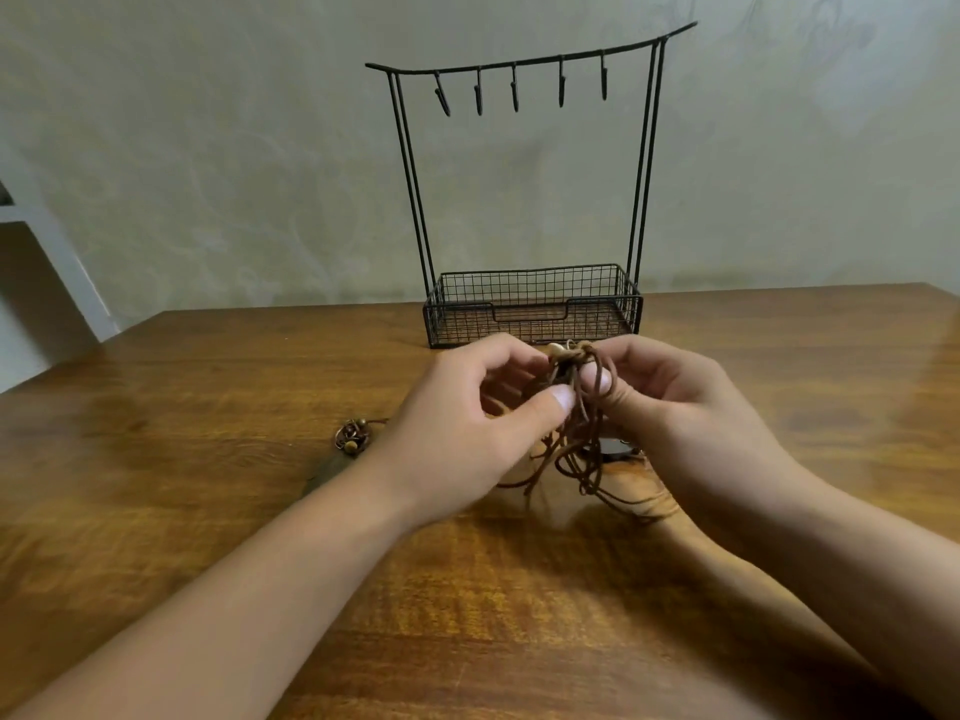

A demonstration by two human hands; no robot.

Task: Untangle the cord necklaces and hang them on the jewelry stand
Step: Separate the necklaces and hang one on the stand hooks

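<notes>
Gleaming wooden table (208, 459), pale wall (208, 148).

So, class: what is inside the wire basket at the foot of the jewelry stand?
Through the wire basket only its mesh floor shows; no necklace lies there. The hands and cords cover its lower front edge.

text: none readable | labels: none | numbers: none (stand (530, 304) and table (208, 459) unmarked)

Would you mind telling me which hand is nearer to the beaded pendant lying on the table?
Left. The left hand sits just right of the beaded pendant; the right hand is farther right, beyond the tangled cords.
</notes>
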